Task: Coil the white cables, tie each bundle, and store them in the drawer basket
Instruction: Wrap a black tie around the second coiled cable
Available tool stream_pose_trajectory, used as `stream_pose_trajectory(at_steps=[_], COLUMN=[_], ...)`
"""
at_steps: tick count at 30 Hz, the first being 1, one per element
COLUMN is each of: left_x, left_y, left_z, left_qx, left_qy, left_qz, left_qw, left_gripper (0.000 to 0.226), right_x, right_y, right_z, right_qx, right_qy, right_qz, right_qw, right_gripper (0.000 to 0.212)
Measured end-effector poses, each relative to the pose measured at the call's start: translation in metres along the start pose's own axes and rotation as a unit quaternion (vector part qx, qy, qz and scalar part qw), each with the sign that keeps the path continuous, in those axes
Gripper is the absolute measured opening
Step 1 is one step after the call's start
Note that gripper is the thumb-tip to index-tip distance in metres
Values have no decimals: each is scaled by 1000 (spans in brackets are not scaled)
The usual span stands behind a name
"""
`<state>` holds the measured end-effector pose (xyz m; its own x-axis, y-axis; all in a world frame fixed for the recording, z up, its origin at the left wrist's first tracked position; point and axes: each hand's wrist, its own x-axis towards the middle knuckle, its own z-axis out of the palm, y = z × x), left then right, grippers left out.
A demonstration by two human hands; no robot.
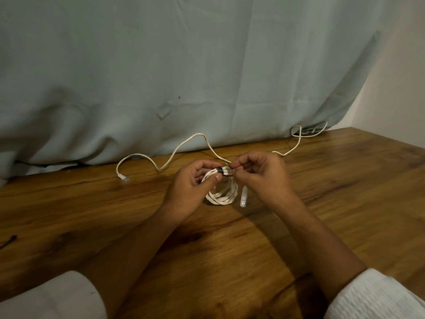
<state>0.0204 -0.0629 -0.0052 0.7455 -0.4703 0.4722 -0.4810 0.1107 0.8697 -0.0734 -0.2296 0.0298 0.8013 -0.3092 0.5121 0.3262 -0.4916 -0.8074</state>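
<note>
A coiled white cable [222,196] hangs just above the wooden table [230,249], its clear plug [243,196] dangling at the right. A black tie [220,170] wraps the top of the coil. My left hand [194,187] grips the coil beside the tie, thumb pressed against it. My right hand [259,172] pinches the loose end of the black tie. A second white cable [184,146] lies uncoiled along the table's far edge, its plug [124,178] at the left.
A pale green cloth [184,65] hangs behind the table and covers its back edge. A thin black tie [8,241] lies at the table's left edge. No drawer or basket is in view.
</note>
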Motion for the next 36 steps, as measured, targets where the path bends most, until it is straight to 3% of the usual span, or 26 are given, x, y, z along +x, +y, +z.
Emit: stream_pose_trajectory(at_steps=[5, 7, 11, 17, 36], left_x=[-2, -1, 1, -1, -3], left_y=[1, -1, 1, 6, 9], left_z=[3, 4, 2, 1, 1], left_qx=[11, 25, 71, 134, 131], left_qy=[3, 9, 8, 4, -13], left_qz=[19, 16, 20, 41, 19], left_qw=[1000, 1000, 997, 990, 991], left_gripper=[27, 26, 23, 21, 22], right_x=[-2, -2, 0, 1, 2], right_y=[-9, -8, -8, -12, -15], right_z=[-3, -5, -11, -14, -20], right_qx=[84, 50, -121, -223, -275], right_qy=[-24, -28, -27, -49, -96], right_qz=[30, 23, -40, -85, -117], right_qw=[996, 998, 992, 970, 949], right_gripper=[21, 21, 18, 16, 17])
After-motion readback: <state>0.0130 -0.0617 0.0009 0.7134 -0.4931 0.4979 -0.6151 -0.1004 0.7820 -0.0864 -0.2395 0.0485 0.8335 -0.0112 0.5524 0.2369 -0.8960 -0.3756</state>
